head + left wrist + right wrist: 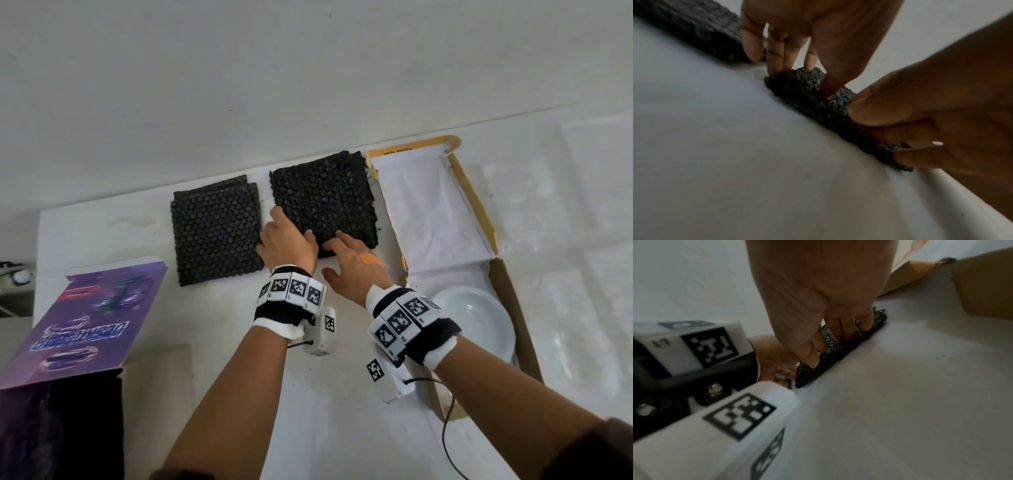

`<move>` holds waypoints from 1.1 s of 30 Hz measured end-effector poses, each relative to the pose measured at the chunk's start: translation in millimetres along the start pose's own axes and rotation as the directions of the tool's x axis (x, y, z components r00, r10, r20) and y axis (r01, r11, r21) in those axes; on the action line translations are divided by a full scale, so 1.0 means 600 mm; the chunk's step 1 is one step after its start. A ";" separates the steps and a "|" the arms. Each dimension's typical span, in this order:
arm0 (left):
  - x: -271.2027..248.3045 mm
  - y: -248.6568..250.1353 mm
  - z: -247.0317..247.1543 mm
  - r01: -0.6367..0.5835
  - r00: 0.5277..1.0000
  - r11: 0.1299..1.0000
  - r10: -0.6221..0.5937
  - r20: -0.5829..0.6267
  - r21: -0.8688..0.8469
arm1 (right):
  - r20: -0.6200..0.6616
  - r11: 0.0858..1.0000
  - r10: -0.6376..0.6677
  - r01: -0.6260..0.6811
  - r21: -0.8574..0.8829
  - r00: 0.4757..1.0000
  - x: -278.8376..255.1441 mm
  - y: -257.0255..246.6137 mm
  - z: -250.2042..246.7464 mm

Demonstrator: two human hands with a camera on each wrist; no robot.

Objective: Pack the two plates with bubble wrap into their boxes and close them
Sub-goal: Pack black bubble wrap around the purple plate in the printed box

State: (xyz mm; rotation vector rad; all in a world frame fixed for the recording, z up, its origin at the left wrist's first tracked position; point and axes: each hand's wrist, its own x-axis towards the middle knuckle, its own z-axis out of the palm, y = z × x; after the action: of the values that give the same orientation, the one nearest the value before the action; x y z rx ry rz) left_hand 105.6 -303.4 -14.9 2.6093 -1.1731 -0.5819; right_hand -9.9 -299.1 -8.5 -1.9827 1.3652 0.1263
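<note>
Two black bubble-wrap pads lie flat on the white table (191, 377). My left hand (284, 240) grips the near-left corner of the right pad (329, 195), thumb on top. My right hand (352, 253) holds the same pad's near edge, fingers on top and thumb at the front. In the left wrist view the left hand (789, 53) and the right hand (920, 113) both pinch that pad's edge (803, 87). In the right wrist view my right hand (838, 321) presses into the pad (834, 350). A white plate (479, 329) sits in the open cardboard box (513, 308).
The other pad (212, 233) lies just left of the held one, also seen as the dark pad (690, 27) in the left wrist view. A purple printed box (85, 315) stands open at the near left, its inside dark. The cardboard box's lid (431, 212) lies open at the right.
</note>
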 end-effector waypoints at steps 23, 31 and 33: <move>-0.336 -0.003 -0.220 -0.299 0.954 0.734 0.216 -0.207 -0.610 | -0.309 0.882 0.030 0.121 0.456 0.950 -0.314 0.001 -0.071; -0.474 -0.066 -0.257 -0.331 0.942 0.668 0.277 -0.190 -0.667 | -0.277 0.367 0.128 0.214 0.905 0.952 -0.416 -0.012 -0.070; -0.491 -0.085 -0.260 -0.305 0.950 0.662 0.264 -0.168 -0.685 | -0.251 0.296 0.089 0.215 0.931 0.964 -0.431 -0.026 -0.062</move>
State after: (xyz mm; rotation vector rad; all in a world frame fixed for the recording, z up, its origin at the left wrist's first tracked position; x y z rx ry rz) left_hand 30.9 -41.9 184.1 1.7325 -1.0345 -0.7098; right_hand -120.6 -117.6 144.1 -0.9596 1.0460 -0.8709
